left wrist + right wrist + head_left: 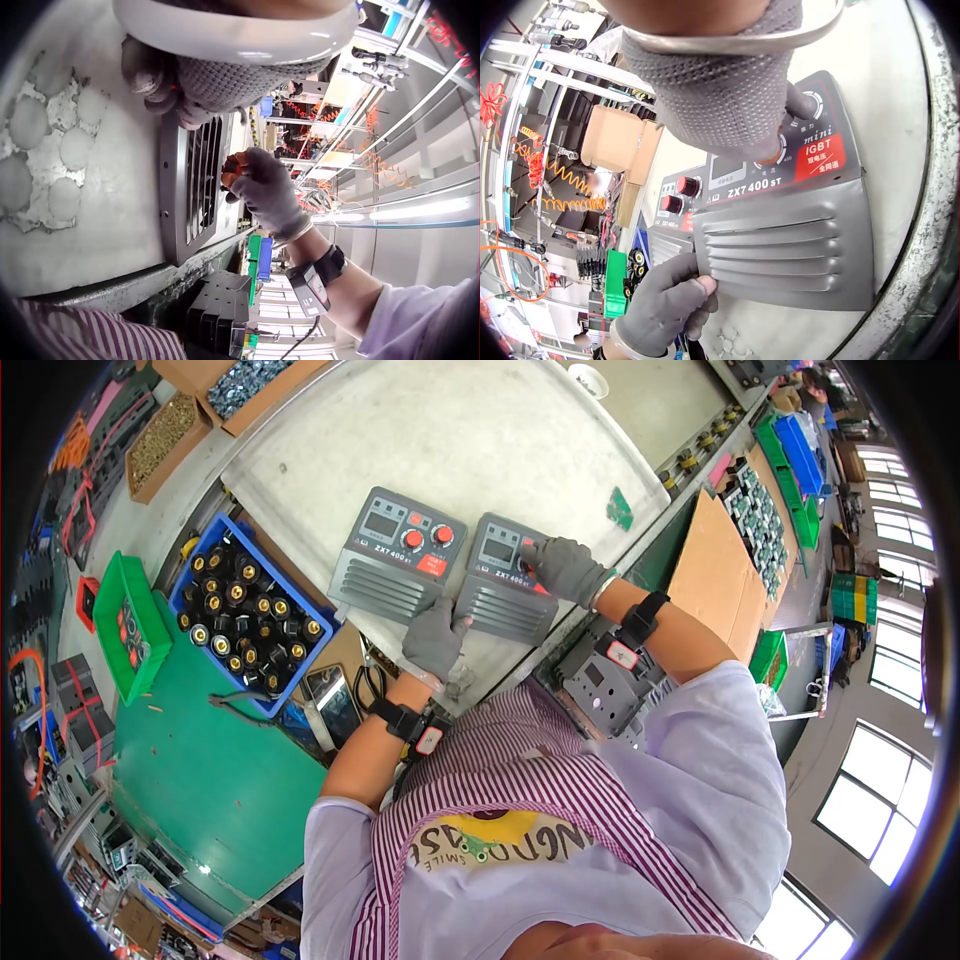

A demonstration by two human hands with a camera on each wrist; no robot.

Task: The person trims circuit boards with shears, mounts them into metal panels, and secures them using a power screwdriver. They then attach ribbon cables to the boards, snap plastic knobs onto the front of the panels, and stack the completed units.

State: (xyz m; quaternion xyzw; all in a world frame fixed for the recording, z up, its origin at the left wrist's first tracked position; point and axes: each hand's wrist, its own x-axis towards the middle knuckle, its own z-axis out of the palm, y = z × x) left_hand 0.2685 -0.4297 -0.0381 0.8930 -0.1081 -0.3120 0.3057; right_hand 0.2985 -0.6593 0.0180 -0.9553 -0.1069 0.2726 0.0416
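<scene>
Two grey welder front panels marked ZX7 400 lie side by side on the white work surface. The left panel (pixel 385 588) carries two red knobs (pixel 688 187). At the right panel (pixel 772 244), my gloved left hand (pixel 434 640) pinches the lower left edge, the bare thumb tip on the louvred part. My gloved right hand (pixel 570 570) is over this panel's printed dials, fingers bent around an orange-red knob (pixel 231 171). The right wrist view has most of that knob hidden behind the glove.
A blue bin (pixel 325 622) of black connectors with brass centres stands left, beside a green tray (pixel 118 585). Cardboard boxes of small metal parts (pixel 165 445) sit at the far left. A grey metal housing (pixel 605 680) is near my right elbow, circuit boards (pixel 755 525) beyond.
</scene>
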